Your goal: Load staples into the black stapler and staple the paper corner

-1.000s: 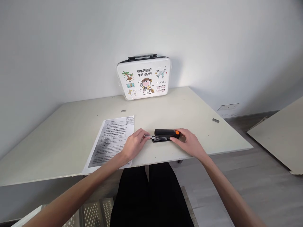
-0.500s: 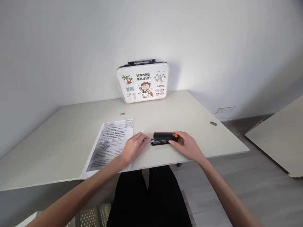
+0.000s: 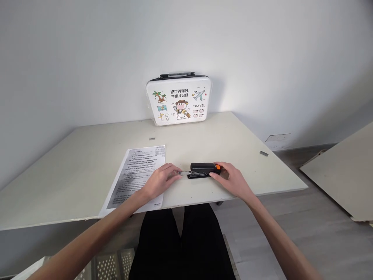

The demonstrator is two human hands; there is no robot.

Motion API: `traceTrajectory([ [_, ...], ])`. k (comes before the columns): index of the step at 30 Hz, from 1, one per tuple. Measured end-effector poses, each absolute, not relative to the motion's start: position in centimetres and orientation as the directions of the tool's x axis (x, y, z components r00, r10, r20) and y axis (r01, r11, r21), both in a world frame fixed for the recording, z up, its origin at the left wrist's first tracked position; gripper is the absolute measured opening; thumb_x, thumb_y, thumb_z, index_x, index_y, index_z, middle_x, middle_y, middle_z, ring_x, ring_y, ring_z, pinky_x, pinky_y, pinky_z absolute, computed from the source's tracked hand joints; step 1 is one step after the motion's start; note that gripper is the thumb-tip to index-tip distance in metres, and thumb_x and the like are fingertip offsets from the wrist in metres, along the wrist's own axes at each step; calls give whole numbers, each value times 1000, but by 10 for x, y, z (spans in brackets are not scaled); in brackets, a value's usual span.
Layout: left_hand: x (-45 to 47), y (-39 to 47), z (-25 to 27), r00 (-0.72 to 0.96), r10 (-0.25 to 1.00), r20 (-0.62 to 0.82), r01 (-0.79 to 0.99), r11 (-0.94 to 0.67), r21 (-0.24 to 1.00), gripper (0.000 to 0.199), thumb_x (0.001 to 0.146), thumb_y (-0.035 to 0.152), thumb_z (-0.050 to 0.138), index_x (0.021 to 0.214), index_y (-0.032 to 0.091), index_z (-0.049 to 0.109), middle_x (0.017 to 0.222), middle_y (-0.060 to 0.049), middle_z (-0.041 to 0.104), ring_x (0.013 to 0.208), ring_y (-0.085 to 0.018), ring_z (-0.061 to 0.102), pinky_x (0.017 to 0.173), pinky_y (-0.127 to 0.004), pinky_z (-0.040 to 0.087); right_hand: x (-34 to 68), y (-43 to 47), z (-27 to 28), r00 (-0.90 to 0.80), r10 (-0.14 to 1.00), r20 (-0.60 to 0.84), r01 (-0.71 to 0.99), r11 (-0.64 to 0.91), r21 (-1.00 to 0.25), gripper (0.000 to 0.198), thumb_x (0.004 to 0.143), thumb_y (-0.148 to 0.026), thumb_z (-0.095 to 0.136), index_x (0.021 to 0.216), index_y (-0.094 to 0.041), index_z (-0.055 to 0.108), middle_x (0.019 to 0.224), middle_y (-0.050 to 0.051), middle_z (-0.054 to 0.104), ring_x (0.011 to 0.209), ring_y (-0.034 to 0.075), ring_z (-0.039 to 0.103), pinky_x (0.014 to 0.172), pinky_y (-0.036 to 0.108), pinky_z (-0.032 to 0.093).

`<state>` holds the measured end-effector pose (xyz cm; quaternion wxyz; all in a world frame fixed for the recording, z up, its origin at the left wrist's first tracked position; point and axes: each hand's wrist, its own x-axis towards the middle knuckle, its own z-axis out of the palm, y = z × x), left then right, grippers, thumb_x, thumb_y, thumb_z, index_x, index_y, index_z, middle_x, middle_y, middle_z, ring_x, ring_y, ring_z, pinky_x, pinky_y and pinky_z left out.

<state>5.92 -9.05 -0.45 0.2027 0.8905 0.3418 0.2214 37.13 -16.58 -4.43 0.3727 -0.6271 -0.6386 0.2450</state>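
A black stapler (image 3: 201, 167) with an orange part at its right end lies on the table near the front edge. My right hand (image 3: 234, 181) is closed around that orange end. From the stapler's left end a thin metal slide (image 3: 184, 173) sticks out. My left hand (image 3: 159, 179) pinches the slide's outer tip between thumb and fingers. Under my left wrist and forearm lies a printed sheet of paper (image 3: 132, 171), partly covered by them.
A white cartoon-printed case (image 3: 179, 101) with a black handle stands against the wall. One small strip of staples (image 3: 152, 139) lies behind the paper, another grey strip (image 3: 264, 153) by the table's right edge. A pale board (image 3: 344, 171) is at far right.
My left hand has drawn leftward from the stapler, and more of the metal slide now shows. My right hand keeps its hold on the stapler. The view has shifted slightly.
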Motion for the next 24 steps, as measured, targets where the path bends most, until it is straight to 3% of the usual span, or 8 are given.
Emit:
traceTrajectory([
  [5, 45, -80, 0, 749, 645, 153, 393, -617, 682, 29, 100, 49, 67, 111, 24, 77, 102, -5, 77, 87, -19, 71, 76, -32, 57, 374, -166, -42, 25, 990, 139, 600, 96, -794, 44, 95, -64, 62, 126, -32, 66, 125, 7, 72, 111, 29, 67, 93, 44, 57],
  [15, 85, -53, -16, 777, 590, 221, 184, -548, 816, 35, 84, 51, 84, 96, 19, 79, 95, -8, 78, 83, -20, 75, 77, -32, 59, 377, -164, -43, -16, 992, 122, 597, 107, -795, 40, 95, -61, 64, 121, -31, 66, 125, 5, 72, 113, 28, 69, 93, 41, 57],
  [24, 96, -49, -19, 759, 621, 195, 212, -519, 828, 39, 80, 53, 87, 90, 17, 75, 90, -6, 78, 78, -18, 72, 75, -29, 56, 376, -166, -41, -20, 991, 130, 616, 115, -779, 39, 95, -61, 63, 117, -29, 65, 122, 6, 73, 110, 28, 70, 91, 41, 57],
])
